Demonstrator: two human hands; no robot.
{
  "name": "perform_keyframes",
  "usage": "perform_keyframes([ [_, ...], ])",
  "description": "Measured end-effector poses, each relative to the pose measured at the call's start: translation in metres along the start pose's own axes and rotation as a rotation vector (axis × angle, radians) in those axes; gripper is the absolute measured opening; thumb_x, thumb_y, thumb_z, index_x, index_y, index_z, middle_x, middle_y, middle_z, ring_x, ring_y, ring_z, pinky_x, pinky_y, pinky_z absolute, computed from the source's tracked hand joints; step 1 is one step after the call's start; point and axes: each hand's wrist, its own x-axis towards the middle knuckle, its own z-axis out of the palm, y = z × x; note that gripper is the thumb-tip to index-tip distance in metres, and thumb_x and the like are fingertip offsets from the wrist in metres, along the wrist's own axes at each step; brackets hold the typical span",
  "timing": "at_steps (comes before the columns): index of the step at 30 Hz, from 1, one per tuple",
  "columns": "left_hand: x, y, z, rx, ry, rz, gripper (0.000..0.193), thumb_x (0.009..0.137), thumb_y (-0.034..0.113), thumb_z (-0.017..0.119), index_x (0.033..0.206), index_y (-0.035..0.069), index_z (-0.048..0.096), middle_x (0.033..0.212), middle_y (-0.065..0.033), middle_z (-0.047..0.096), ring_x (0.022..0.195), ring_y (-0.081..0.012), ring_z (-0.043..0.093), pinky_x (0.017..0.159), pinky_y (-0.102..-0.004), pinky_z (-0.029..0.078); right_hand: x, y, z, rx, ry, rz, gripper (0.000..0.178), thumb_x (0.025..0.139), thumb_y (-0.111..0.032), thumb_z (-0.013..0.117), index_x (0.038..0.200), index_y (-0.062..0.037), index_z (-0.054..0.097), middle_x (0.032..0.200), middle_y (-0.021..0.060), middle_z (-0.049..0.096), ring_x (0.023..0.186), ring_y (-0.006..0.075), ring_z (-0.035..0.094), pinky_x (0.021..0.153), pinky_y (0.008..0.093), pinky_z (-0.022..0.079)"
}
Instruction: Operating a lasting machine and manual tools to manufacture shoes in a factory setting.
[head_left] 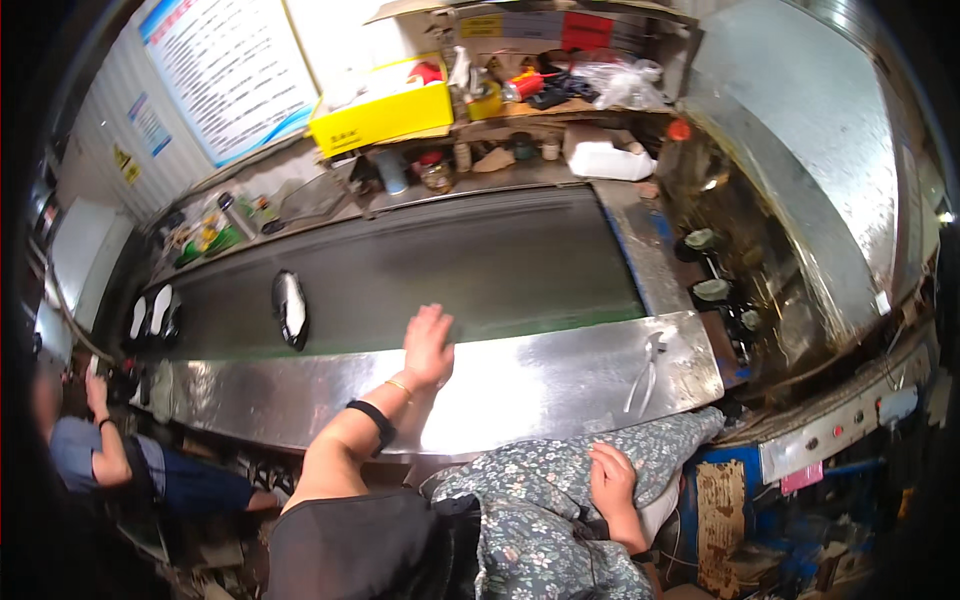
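Observation:
My left hand [428,348] reaches over the inner edge of the metal ledge [300,395], its fingers stretched toward the dark conveyor belt [450,255]. It holds nothing. Whether it touches the surface, I cannot tell. My right hand [612,483] lies against the floral cloth [540,470] over my lap, fingers loosely extended and nothing in them. A black shoe with a white sole-shaped area [290,310] sits on the belt, left of my left hand and apart from it. Metal pincers [645,372] lie on the ledge's right part.
More black shoes [157,315] stand at the belt's left end, near a co-worker [105,455]. Dark shoe-like items with pale tops [712,290] are at the right. A yellow box [385,108], jars [436,172] and a thermos [236,215] line the back. A control panel [835,430] is at lower right.

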Motion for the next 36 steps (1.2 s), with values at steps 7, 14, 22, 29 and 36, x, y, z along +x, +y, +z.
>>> perform_keyframes([
  [7, -0.058, -0.193, -0.095, 0.373, 0.106, -0.911, 0.061, 0.074, 0.028, 0.072, 0.122, -0.006, 0.054, 0.127, -0.0263, 0.054, 0.12, -0.042, 0.05, 0.103, -0.048, 0.043, 0.004, 0.007, 0.008, -0.098, -0.007, -0.08, 0.017, 0.077, 0.002, 0.058, 0.089, -0.0009, 0.069, 0.1, 0.0156, 0.069, 0.092, 0.0352, 0.066, 0.082, 0.0414, 0.053],
  [14, -0.072, -0.322, -0.1, -0.353, 0.167, -1.155, 0.026, 0.08, 0.019, 0.061, 0.092, -0.004, 0.061, 0.086, -0.0087, 0.065, 0.073, -0.0198, 0.054, 0.063, -0.0383, 0.046, 0.004, 0.001, 0.012, -0.129, 0.007, 0.036, 0.019, 0.076, 0.003, 0.061, 0.091, -0.0036, 0.07, 0.103, 0.0125, 0.069, 0.092, 0.0326, 0.066, 0.082, 0.0414, 0.054],
  [22, -0.024, -0.237, -0.089, -1.183, -0.051, -1.236, 0.089, 0.088, 0.064, 0.054, 0.146, -0.002, 0.039, 0.15, -0.0183, 0.041, 0.13, -0.0308, 0.047, 0.108, -0.0466, 0.036, 0.001, -0.001, 0.016, -0.128, 0.028, 0.106, 0.021, 0.078, 0.001, 0.061, 0.096, -0.0055, 0.07, 0.11, 0.0098, 0.067, 0.101, 0.028, 0.064, 0.085, 0.037, 0.053],
  [29, 0.022, -0.077, -0.093, -1.231, -0.16, -0.916, 0.086, 0.09, 0.057, 0.058, 0.148, -0.003, 0.035, 0.15, -0.0202, 0.04, 0.128, -0.0304, 0.05, 0.105, -0.0482, 0.04, 0.019, 0.006, 0.008, 0.04, -0.041, 0.292, 0.019, 0.086, -0.006, 0.06, 0.102, -0.0051, 0.07, 0.105, 0.009, 0.07, 0.092, 0.0276, 0.068, 0.085, 0.0352, 0.053],
  [36, 0.0, 0.134, -0.067, -1.357, -0.68, -0.356, 0.032, 0.083, 0.025, 0.07, 0.099, -0.001, 0.059, 0.077, -0.0113, 0.066, 0.057, -0.015, 0.061, 0.046, -0.0264, 0.046, 0.061, -0.037, -0.07, 0.281, 0.183, 0.292, 0.067, 0.098, -0.041, 0.058, 0.149, -0.0067, 0.032, 0.133, 0.0199, 0.057, 0.101, 0.0217, 0.064, 0.088, 0.0346, 0.052],
])
